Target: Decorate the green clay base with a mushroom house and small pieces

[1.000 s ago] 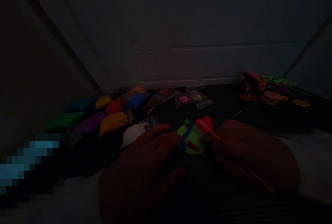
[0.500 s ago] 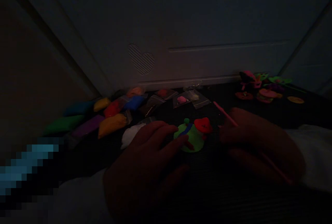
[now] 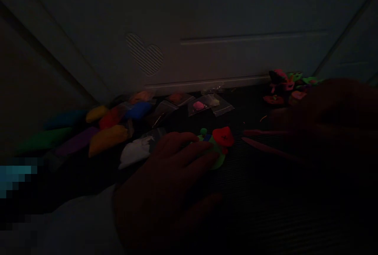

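Note:
The scene is very dark. My left hand (image 3: 174,172) lies with fingers stretched over a green clay figure (image 3: 219,161), its fingertips covering part of it. The figure has a red cap-like piece (image 3: 223,137), a dark blue strip and a small green ball (image 3: 203,131). My right hand (image 3: 330,109) is raised at the right, dark and smeared, its fingers not readable. Two slim pink modelling tools, an upper one (image 3: 260,132) and a lower one (image 3: 265,147), point left from beneath or in front of that hand. Whether it grips either one is hidden.
Bags of coloured clay, among them orange (image 3: 108,139), white (image 3: 137,150), blue (image 3: 138,110) and green (image 3: 44,139), lie at the left. A clear bag with a pink lump (image 3: 198,106) is behind the figure. Finished clay pieces (image 3: 280,81) stand back right, before a pale panel (image 3: 236,62).
My right hand has moved up and right, and two pink tools now show where one was held. My left hand covers more of the green figure. The view has shifted slightly.

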A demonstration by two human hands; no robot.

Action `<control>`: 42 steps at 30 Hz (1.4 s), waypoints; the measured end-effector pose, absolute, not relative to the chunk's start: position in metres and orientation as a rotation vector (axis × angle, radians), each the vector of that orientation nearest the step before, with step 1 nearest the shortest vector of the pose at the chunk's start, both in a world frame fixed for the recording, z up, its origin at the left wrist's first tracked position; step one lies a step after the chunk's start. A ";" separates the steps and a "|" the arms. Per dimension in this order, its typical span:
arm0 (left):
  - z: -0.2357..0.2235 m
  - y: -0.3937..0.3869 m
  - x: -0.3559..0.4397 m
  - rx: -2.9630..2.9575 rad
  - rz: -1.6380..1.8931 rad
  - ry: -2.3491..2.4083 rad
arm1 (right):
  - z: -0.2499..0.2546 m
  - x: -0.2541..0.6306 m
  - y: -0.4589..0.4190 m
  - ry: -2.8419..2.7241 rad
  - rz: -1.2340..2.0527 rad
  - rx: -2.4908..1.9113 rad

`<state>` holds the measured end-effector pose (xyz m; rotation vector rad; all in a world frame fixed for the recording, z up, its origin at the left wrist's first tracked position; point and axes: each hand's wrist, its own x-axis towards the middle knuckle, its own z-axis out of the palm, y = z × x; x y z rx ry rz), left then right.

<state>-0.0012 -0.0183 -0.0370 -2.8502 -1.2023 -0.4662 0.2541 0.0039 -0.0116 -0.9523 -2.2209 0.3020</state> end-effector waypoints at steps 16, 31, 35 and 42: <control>-0.035 -0.014 -0.012 -2.809 -0.314 -1.152 | -0.029 0.241 0.014 -2.335 0.646 -0.840; -0.033 -0.011 -0.011 -2.777 -0.384 -1.054 | -0.033 0.240 0.020 -2.333 0.619 -0.786; -0.034 -0.009 -0.011 -2.799 -0.316 -1.025 | -0.034 0.243 0.019 -2.400 0.540 -0.761; -0.041 -0.005 -0.009 -2.787 -0.527 -0.961 | -0.036 0.250 0.017 -2.406 0.446 -1.051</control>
